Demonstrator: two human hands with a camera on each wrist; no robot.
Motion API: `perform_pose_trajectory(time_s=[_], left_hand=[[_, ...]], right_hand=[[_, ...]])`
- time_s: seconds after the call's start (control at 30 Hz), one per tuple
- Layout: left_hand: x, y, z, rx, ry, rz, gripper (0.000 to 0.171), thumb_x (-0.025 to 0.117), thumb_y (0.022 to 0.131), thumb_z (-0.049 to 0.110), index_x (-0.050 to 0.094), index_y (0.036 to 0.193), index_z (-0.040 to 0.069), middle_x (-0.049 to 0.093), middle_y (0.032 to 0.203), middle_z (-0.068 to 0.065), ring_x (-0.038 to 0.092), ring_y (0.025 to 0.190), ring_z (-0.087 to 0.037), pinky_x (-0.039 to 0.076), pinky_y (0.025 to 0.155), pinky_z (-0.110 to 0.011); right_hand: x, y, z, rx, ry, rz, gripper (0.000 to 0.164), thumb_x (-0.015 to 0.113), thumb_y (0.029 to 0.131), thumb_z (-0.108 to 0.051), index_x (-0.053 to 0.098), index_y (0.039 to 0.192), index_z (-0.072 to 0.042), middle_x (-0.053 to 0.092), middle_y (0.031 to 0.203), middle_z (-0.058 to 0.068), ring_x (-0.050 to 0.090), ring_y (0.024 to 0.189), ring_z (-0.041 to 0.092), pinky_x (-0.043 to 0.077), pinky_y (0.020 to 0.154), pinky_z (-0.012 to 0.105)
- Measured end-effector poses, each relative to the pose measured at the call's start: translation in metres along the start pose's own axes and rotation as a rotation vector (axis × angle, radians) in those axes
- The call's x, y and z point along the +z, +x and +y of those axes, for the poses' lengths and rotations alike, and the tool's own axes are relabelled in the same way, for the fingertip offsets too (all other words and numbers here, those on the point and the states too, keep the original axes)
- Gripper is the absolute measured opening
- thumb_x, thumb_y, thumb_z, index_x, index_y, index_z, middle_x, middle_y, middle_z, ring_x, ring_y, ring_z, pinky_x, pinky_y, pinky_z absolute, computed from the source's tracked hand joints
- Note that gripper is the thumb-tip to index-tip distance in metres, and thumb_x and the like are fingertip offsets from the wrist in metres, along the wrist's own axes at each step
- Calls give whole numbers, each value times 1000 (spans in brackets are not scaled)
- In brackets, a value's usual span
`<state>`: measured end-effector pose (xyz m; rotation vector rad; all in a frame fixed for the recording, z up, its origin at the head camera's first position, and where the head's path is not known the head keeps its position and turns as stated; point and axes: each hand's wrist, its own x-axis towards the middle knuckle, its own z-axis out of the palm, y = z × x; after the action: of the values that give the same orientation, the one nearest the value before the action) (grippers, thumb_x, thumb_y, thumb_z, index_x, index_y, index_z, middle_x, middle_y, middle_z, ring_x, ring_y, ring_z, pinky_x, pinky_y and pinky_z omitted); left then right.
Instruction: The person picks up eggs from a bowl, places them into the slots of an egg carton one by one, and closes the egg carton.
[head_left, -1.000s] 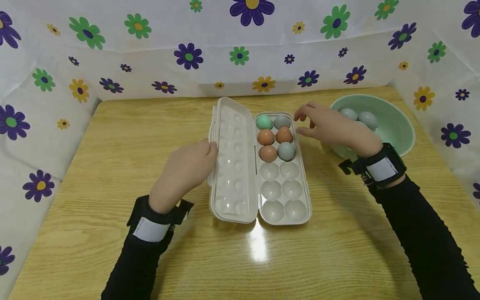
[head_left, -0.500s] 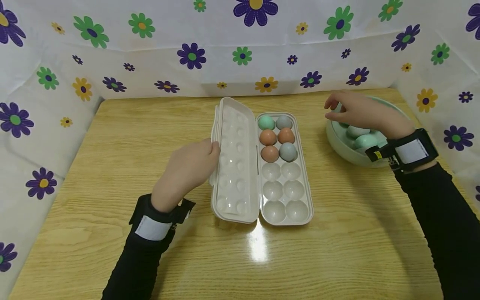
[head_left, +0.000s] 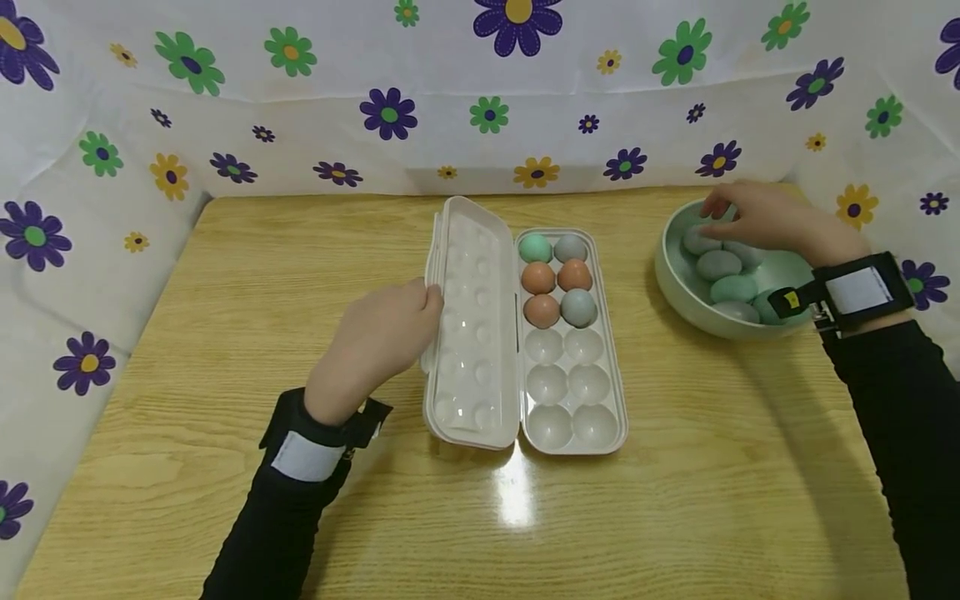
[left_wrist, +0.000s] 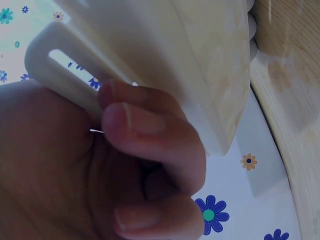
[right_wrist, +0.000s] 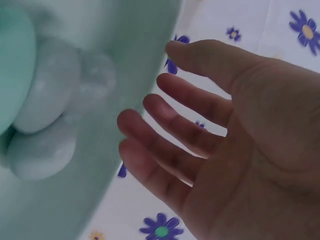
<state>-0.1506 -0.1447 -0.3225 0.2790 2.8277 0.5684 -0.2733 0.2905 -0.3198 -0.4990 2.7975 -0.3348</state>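
Note:
A white plastic egg carton lies on the table with its lid raised to the left. My left hand pinches the lid's outer edge between thumb and curled fingers, as the left wrist view also shows. In the carton's far half sit several eggs: a green egg, brown eggs and pale blue-grey eggs; the near cups hold none. My right hand hovers over a pale green bowl, fingers loosely spread and holding nothing. Inside the bowl are several grey eggs and green eggs.
The wooden table extends around the carton and bowl. A white flowered cloth hangs behind and at both sides. The bowl stands at the back right, near the cloth.
My right hand has moved right, from beside the carton's far end to over the bowl. My left hand keeps its grip on the lid; the eggs in the carton stay put.

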Motion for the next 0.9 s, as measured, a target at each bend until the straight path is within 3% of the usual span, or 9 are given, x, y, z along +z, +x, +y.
perform_pose_trajectory(time_s=[0.5, 0.77, 0.9], left_hand=[[2, 0, -2, 4, 19, 19, 46, 22, 107, 31, 58, 91, 8, 52, 68, -6, 52, 59, -20, 38, 51, -31], [2, 0, -1, -8, 26, 9, 46, 21, 107, 32, 57, 92, 8, 51, 69, -6, 52, 61, -21, 38, 52, -32], [2, 0, -1, -14, 25, 7, 46, 21, 107, 32, 57, 93, 8, 52, 70, -6, 52, 61, -21, 38, 52, -32]], right_hand=[[4, 0, 37, 173, -3, -41, 49, 57, 99, -19, 44, 133, 13, 45, 131, 38, 46, 117, 51, 39, 98, 66], [9, 3, 36, 172, -100, 9, 45, 65, 92, -13, 51, 127, 12, 51, 123, 35, 49, 108, 46, 43, 92, 61], [15, 7, 36, 169, -133, -7, 43, 64, 90, -11, 55, 125, 12, 58, 118, 34, 54, 99, 42, 45, 87, 58]])
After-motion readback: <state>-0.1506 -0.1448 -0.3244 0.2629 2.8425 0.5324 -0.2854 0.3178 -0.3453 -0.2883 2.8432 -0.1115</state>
